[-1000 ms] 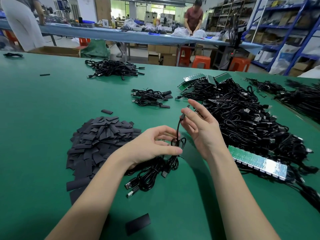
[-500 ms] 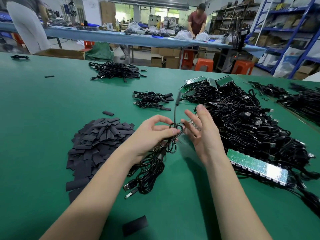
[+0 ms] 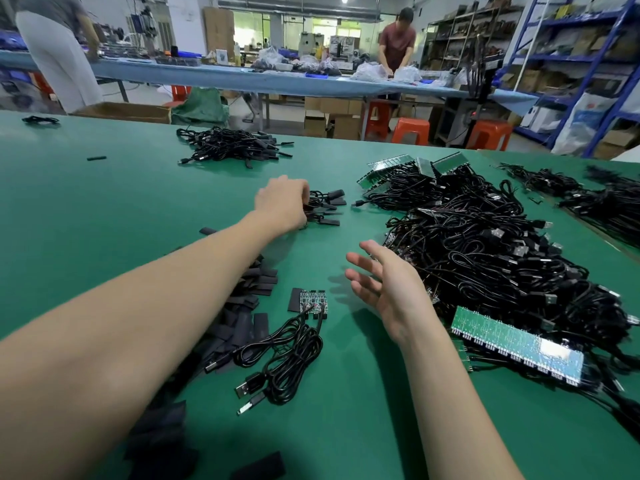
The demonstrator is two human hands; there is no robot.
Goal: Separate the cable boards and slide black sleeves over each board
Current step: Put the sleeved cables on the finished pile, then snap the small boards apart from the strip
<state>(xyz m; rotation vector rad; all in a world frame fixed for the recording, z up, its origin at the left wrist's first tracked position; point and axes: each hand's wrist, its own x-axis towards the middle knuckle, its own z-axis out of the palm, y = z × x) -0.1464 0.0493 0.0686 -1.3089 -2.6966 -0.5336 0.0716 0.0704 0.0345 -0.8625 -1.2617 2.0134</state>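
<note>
My left hand (image 3: 282, 202) reaches far forward, its fingers curled down on a black sleeved cable at the small pile of sleeved cables (image 3: 327, 209). My right hand (image 3: 388, 285) hovers open with spread fingers beside the big heap of black cables (image 3: 485, 258). Between my arms a short strip of joined cable boards (image 3: 313, 301) lies on the green table, with a black sleeve (image 3: 295, 299) at its left edge. Its coiled cables (image 3: 284, 355) trail toward me. My left arm partly hides the pile of black sleeves (image 3: 249, 306).
A long green panel of boards (image 3: 516, 348) lies at the heap's near edge, more panels (image 3: 415, 164) at its far end. Other cable piles sit far ahead (image 3: 232, 147) and at the right (image 3: 606, 199). Loose sleeves (image 3: 263, 465) lie near me. Two people work at the far bench.
My left hand has carried the coiled cable from the middle of the table forward to the small pile. My right hand has let go and opened. The view has tilted forward.
</note>
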